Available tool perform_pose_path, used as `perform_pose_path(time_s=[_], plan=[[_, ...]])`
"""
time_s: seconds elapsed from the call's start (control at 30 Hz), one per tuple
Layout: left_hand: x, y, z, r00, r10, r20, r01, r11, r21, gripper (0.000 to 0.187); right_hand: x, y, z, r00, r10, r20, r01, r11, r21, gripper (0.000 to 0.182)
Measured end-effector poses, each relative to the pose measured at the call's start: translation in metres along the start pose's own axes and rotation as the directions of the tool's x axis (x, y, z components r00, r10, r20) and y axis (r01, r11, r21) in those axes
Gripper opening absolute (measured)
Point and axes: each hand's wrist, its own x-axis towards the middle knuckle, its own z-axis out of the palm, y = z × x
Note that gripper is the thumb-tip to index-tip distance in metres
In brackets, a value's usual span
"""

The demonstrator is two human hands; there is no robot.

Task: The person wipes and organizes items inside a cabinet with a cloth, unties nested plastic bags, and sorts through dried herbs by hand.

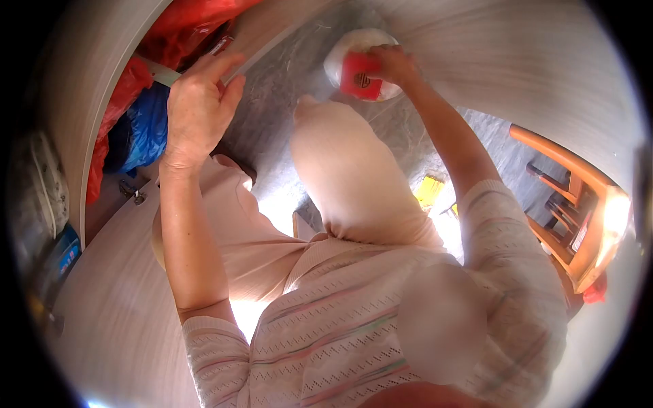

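My right hand (394, 64) reaches forward to the floor, its fingers closed on a red packet (358, 76) with a dark round emblem. Right behind the packet is a white rounded bundle (345, 42), perhaps a plastic bag; what is inside it cannot be made out. At the left, my left hand (201, 109) is raised beside the pale wooden edge of an open storage space. Its thumb and fingers are apart, and nothing shows between them. Close by in that space lie a red plastic bag (187, 27) and a blue plastic bag (146, 126).
Keys (132, 192) hang at the left beside the wood panel (115, 285). An orange-brown wooden stool (578, 197) lies to the right. Under my knees is a grey stone-patterned floor (265, 115). A pale wood surface (517, 61) rises beyond my right arm.
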Motion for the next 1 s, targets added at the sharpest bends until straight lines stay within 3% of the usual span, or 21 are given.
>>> perform_pose_path(time_s=[0.07, 0.27, 0.37, 0.47, 0.53, 0.57, 0.63, 0.67, 0.73, 0.77, 0.8, 0.83, 0.87, 0.9, 0.93, 0.97, 1.0], plan=[[0.001, 0.0, 0.002, 1.0, 0.005, 0.003, -0.005, 1.0, -0.002, 0.023, 0.013, -0.004, 0.009, 0.985, -0.146, 0.096, 0.152, 0.987, -0.057, 0.078], [0.002, -0.004, 0.004, 0.997, 0.056, 0.047, -0.058, 0.998, 0.033, 0.025, 0.022, -0.018, 0.021, 0.977, -0.045, 0.21, 0.038, 0.999, 0.034, 0.079], [0.004, -0.003, 0.005, 0.999, 0.039, 0.032, -0.04, 0.999, 0.021, 0.024, 0.004, -0.012, 0.012, 0.992, -0.109, 0.058, 0.103, 0.99, 0.101, 0.084], [0.002, -0.003, 0.006, 0.999, -0.008, 0.031, 0.007, 1.0, 0.025, 0.022, -0.04, 0.012, 0.006, 0.976, -0.111, -0.19, 0.145, 0.973, 0.178, 0.08], [-0.001, -0.004, 0.005, 0.998, -0.035, 0.059, 0.031, 0.997, 0.064, 0.022, -0.072, 0.038, 0.002, 0.994, -0.107, -0.019, 0.102, 0.863, 0.495, 0.077], [-0.003, -0.005, 0.006, 0.997, -0.04, 0.07, 0.036, 0.997, 0.066, 0.022, -0.085, 0.055, 0.016, 0.993, -0.114, -0.021, 0.105, 0.812, 0.575, 0.076], [-0.005, -0.006, 0.008, 0.995, -0.049, 0.086, 0.042, 0.996, 0.078, 0.023, -0.099, 0.092, 0.084, 0.994, -0.095, 0.047, 0.027, 0.657, 0.754, 0.074], [-0.006, -0.006, 0.009, 0.996, -0.017, 0.091, 0.011, 0.998, 0.064, 0.024, -0.111, 0.09, 0.089, 0.995, -0.046, 0.086, -0.022, 0.752, 0.659, 0.074], [-0.007, -0.009, 0.013, 0.994, 0.042, 0.098, -0.047, 0.998, 0.044, 0.027, -0.116, 0.106, 0.134, 0.971, 0.001, 0.238, -0.171, 0.697, 0.696, 0.066], [-0.008, -0.011, 0.015, 0.994, 0.063, 0.084, -0.07, 0.995, 0.077, 0.025, -0.124, 0.097, 0.135, 0.985, 0.002, 0.172, -0.136, 0.622, 0.771, 0.063], [-0.01, -0.011, 0.008, 0.993, 0.1, 0.06, -0.11, 0.972, 0.207, 0.024, -0.101, 0.101, 0.169, 0.986, -0.073, 0.151, -0.056, 0.704, 0.708, 0.061], [-0.016, -0.001, -0.007, 0.987, -0.071, 0.145, 0.013, 0.929, 0.369, 0.025, -0.068, 0.101, 0.218, 0.969, -0.185, 0.162, -0.033, 0.557, 0.83, 0.056], [-0.022, 0.004, -0.008, 0.98, -0.12, 0.162, 0.041, 0.904, 0.425, 0.022, -0.072, 0.087, 0.203, 0.965, -0.194, 0.175, -0.018, 0.618, 0.786, 0.048], [-0.031, 0.011, 0.001, 0.977, -0.111, 0.182, 0.028, 0.914, 0.404, 0.02, -0.084, 0.064, 0.158, 0.895, -0.364, 0.257, -0.068, 0.459, 0.886, 0.023], [-0.028, 0.012, 0.021, 0.975, -0.074, 0.208, -0.004, 0.937, 0.35, 0.019, -0.097, 0.037, 0.106, 0.789, -0.519, 0.329, -0.184, 0.31, 0.933, 0.011], [-0.023, 0.013, 0.037, 0.974, -0.049, 0.223, -0.017, 0.958, 0.287, 0.018, -0.104, 0.067, 0.131, 0.83, -0.468, 0.304, -0.108, 0.399, 0.911, 0.016], [-0.019, 0.01, 0.043, 0.975, -0.029, 0.22, -0.027, 0.969, 0.247, 0.018, -0.105, 0.108, 0.169, 0.912, -0.34, 0.231, 0.026, 0.608, 0.793, 0.033]])
